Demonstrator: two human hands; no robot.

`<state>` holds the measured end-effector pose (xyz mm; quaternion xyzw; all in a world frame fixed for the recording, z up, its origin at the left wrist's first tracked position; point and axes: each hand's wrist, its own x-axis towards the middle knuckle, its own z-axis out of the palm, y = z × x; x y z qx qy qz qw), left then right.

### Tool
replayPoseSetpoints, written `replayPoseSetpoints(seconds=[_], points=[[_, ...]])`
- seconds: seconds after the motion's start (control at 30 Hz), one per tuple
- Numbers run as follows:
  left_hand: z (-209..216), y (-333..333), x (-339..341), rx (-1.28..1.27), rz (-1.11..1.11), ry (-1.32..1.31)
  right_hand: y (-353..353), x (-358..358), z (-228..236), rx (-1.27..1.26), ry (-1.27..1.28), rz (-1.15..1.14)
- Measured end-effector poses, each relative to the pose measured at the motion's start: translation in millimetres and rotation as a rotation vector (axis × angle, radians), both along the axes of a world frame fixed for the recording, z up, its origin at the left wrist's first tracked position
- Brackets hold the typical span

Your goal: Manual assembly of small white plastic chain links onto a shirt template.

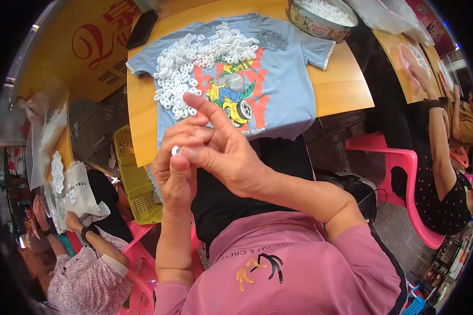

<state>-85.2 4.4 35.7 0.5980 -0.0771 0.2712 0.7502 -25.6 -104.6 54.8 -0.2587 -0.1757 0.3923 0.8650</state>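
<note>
My left hand [174, 181] pinches a small white plastic piece [176, 150] between thumb and fingers, held up over the table's near edge. From the right, the thumb of my right hand [234, 157] presses against the same piece, its index finger stretched out past the left hand. Beyond both hands lies a blue T-shirt [286, 89] with a printed cartoon rider, spread flat. Many white plastic pieces with holes [176, 71] are heaped on its upper left part. A small pile of dark grey bits [272, 40] sits at the shirt's upper right.
A round tin [320, 27] full of white pieces stands at the back right of the wooden table [347, 84]. A dark phone-like object [142, 29] lies back left. A yellow crate [142, 202] and pink chairs [412, 184] flank me. Other people sit at both sides.
</note>
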Motion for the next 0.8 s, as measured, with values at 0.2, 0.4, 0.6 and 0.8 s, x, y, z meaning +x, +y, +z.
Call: replayPoseSetpoints(seconds=[0.2,0.4,0.6,0.8], points=[[7.9,11.9,-17.0,0.048,0.031,0.052,-0.5,2.1,4.8,-0.058,-0.099,0.04],[-20.7,76.8,-85.2,0.024,0.277,0.305,-48.4,105.8,-4.1,-0.762,-1.153,-0.469],[-80.7,112.7,-129.8,0.002,0.543,0.778,-85.0,187.5,-33.6,-1.097,-1.446,-0.684],[-67.9,73.6,-107.3,0.269,0.098,0.937,-91.1,190.3,-51.1,-1.138,-1.488,-0.676]])
